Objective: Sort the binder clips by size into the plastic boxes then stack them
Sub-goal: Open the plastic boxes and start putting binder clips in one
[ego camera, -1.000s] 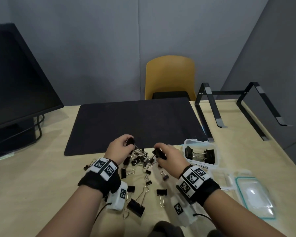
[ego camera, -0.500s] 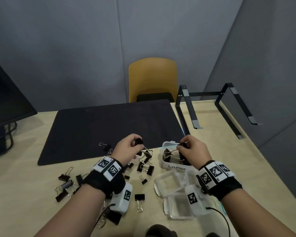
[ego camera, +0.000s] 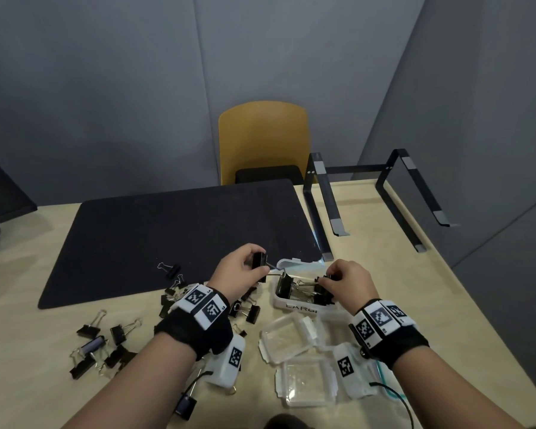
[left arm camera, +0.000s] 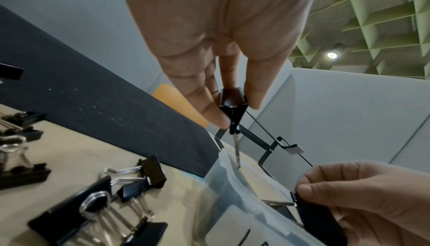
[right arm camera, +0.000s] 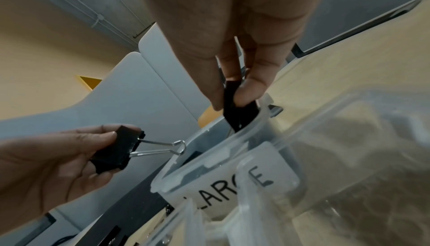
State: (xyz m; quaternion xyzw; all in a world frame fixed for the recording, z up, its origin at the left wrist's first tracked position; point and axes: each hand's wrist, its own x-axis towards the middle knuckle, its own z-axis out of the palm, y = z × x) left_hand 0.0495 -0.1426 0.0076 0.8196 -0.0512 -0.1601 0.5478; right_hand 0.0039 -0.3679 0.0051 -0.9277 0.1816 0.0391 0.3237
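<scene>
A clear box labelled LARGE (ego camera: pixel 300 308) sits right of centre with large black clips (ego camera: pixel 283 287) inside. My left hand (ego camera: pixel 256 267) pinches a large black binder clip (ego camera: pixel 259 262) just above and left of the box's left rim, its wire handles pointing at the box (left arm camera: pixel 221 185). My right hand (ego camera: pixel 327 278) pinches another black clip (ego camera: pixel 324 283) down inside the box's right end (right arm camera: pixel 232 185). The wrist views show each hand's grip: left hand (left arm camera: pixel 232 112), right hand (right arm camera: pixel 235 101). Several loose clips (ego camera: pixel 118 332) lie on the table to the left.
Two empty clear boxes (ego camera: pixel 287 335) (ego camera: pixel 305 382) stand in front of the LARGE box. A black mat (ego camera: pixel 167 236) covers the table's middle. A black laptop stand (ego camera: pixel 322 212) is at the back right, a yellow chair (ego camera: pixel 260 140) behind, a monitor (ego camera: pixel 0 193) at far left.
My right hand carried its clip rightward from the pile into the LARGE box. My left hand lifted its clip and brought it toward the box's left rim. The head view turned right.
</scene>
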